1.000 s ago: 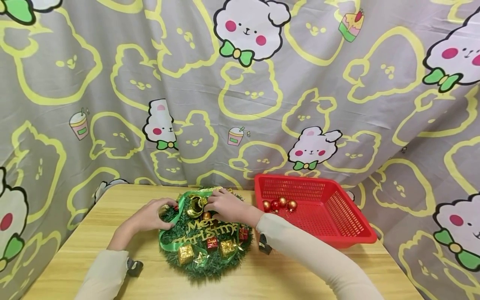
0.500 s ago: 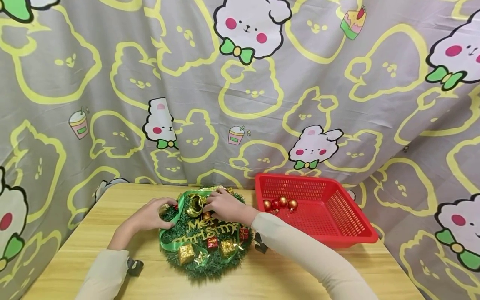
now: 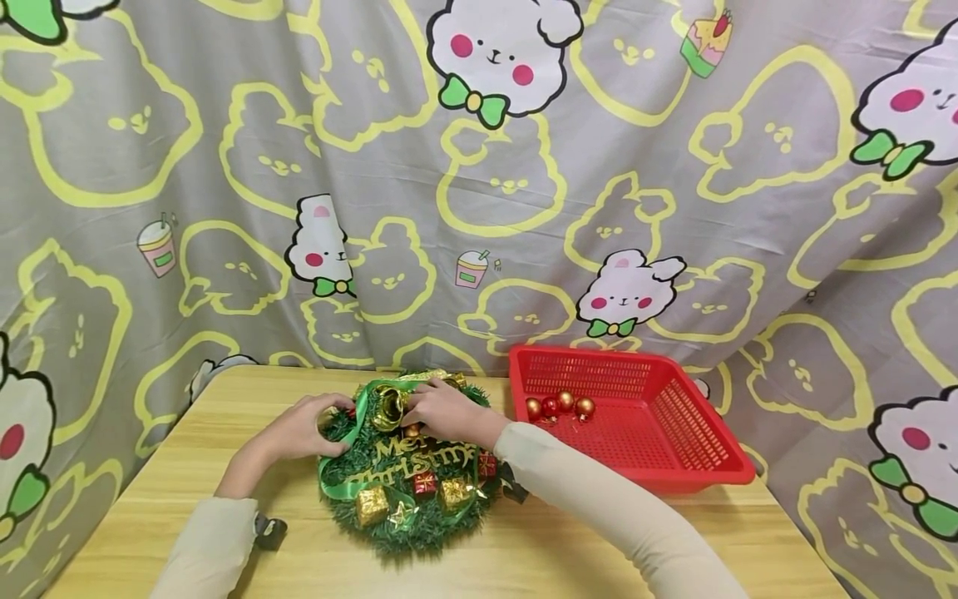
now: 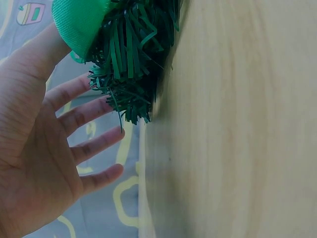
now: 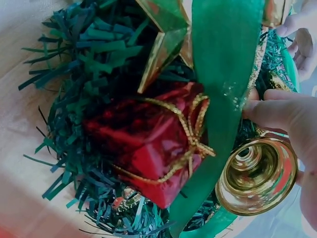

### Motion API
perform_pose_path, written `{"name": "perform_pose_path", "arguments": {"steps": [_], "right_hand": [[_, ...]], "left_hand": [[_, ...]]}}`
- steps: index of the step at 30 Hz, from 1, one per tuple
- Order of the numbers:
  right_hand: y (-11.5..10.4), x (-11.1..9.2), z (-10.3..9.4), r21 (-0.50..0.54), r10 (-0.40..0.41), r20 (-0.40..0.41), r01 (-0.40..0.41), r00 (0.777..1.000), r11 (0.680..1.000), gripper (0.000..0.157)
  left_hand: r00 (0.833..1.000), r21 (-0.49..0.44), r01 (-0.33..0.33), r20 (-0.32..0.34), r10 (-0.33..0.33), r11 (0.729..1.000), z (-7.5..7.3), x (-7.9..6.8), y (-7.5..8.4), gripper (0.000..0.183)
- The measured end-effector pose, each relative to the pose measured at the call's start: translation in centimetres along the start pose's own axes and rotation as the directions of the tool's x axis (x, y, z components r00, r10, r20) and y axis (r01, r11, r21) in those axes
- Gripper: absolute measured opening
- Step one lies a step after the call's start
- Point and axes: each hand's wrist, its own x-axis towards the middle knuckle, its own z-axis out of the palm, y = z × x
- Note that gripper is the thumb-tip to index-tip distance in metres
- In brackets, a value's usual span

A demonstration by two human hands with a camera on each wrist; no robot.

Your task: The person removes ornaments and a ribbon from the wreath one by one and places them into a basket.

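A green tinsel Christmas wreath [image 3: 389,541] lies on the table, dressed with gold "Merry Christmas" lettering [image 3: 422,466], green ribbon [image 5: 225,59], small wrapped boxes and a gold bell [image 5: 257,183]. My left hand [image 3: 299,428] is at its left edge; in the left wrist view the thumb goes behind the ribbon and the straight, spread fingers lie behind the tinsel. At the upper middle, my right hand [image 3: 449,412] has thumb and fingertips brought together beside the bell. Ribbon covers what they pinch, and I cannot tell which decoration it is. A red gift box [image 5: 153,144] sits nearby.
A red plastic basket [image 3: 636,366] stands at the right, with several gold and red balls [image 3: 565,403] at its left side. Pale wooden table [image 3: 584,549] surrounds the wreath. A patterned curtain [image 3: 404,183] hangs behind the back edge.
My right hand has shifted slightly left among the decorations, its sleeve moving left with it. My left hand keeps its place at the wreath's edge.
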Motion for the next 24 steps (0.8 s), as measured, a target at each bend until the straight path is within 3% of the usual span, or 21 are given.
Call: {"name": "perform_pose_path", "arguments": {"steps": [12, 24], "right_hand": [[-0.41, 0.47, 0.16, -0.085, 0.013, 0.168, 0.001, 0.986, 0.996, 0.035], [-0.1, 0.58, 0.57, -0.118, -0.018, 0.153, 0.037, 0.988, 0.992, 0.031]], "left_hand": [[1.0, 0.015, 0.021, -0.005, -0.021, 1.0, -0.02, -0.13, 0.59, 0.066], [1.0, 0.003, 0.02, 0.002, -0.02, 1.0, 0.01, -0.03, 0.76, 0.065]]}}
